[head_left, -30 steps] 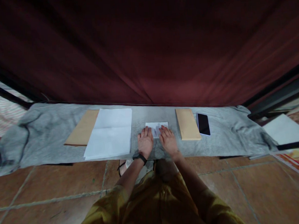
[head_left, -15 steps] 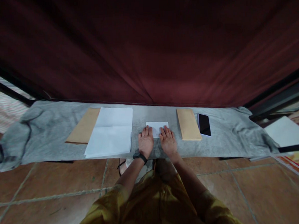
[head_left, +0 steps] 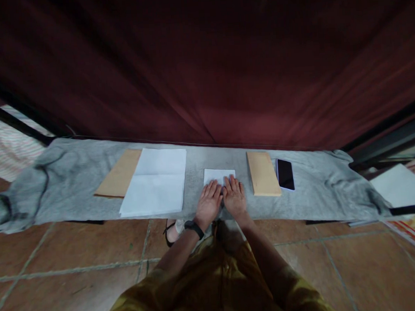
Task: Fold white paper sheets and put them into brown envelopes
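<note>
A small folded white paper (head_left: 214, 174) lies in front of me on the grey cloth, its near part covered by my hands. My left hand (head_left: 209, 203) rests flat on its lower left, fingers stretched out and angled to the right. Beside it, my right hand (head_left: 234, 198) lies flat on the lower right of the paper with its fingers spread. The two hands almost touch at the thumbs, which are partly hidden. Left of them is a stack of larger white sheets (head_left: 156, 184) with a crease across it.
Brown paper or envelopes (head_left: 119, 175) stick out from under the white sheets. To the right lie a stack of tan envelopes (head_left: 264, 173) and a phone (head_left: 285, 174). Grey cloth (head_left: 315, 186) covers the narrow table; a dark red curtain (head_left: 203, 80) hangs behind it.
My left hand has slid right across the paper, closer to my right hand, and turned its fingers inward. The right hand has hardly moved. The view has shifted slightly.
</note>
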A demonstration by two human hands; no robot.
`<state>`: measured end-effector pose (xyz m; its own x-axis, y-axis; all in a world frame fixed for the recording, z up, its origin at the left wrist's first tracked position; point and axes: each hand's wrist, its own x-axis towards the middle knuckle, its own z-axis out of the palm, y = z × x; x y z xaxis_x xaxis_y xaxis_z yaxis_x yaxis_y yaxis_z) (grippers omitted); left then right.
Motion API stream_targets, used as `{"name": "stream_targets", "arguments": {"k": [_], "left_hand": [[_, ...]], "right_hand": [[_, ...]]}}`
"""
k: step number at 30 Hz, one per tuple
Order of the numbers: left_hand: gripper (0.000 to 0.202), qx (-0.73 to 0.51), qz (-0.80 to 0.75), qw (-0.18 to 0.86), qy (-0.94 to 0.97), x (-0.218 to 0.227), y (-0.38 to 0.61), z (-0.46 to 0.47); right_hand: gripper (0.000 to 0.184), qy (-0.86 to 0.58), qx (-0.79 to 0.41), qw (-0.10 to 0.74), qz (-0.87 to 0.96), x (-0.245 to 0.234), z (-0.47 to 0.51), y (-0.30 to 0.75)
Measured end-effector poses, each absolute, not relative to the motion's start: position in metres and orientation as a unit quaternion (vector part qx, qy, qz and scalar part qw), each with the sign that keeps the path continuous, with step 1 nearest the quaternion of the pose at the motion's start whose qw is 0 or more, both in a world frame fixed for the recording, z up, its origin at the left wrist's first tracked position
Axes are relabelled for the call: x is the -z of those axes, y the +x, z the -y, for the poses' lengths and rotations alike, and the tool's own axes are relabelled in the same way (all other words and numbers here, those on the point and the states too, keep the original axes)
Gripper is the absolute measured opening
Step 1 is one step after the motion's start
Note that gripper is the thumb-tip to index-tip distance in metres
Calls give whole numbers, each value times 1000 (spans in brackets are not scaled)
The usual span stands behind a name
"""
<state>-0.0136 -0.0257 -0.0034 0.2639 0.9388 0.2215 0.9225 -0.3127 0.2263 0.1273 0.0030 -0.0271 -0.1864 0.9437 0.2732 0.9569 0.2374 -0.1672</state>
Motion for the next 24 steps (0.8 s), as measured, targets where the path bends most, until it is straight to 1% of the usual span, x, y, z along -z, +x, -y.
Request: {"name": "stream_targets", "arguments": {"k": [9,17,21,24], "left_hand": [[54,-135,-586,30,798,8,-14,40],[58,-143,-593,33,791,10,-14,45],[57,-142,-594,39,791,8,-14,44],[57,-145,-591,40,793,6,-15,44]], "right_hand": [[52,-628,9,154,763,22,-1,127],[54,-652,13,206,729,30,7,139],[54,-655,8,233,719,19,3,140],[54,-618,-19,243,748,6,-7,127]]}}
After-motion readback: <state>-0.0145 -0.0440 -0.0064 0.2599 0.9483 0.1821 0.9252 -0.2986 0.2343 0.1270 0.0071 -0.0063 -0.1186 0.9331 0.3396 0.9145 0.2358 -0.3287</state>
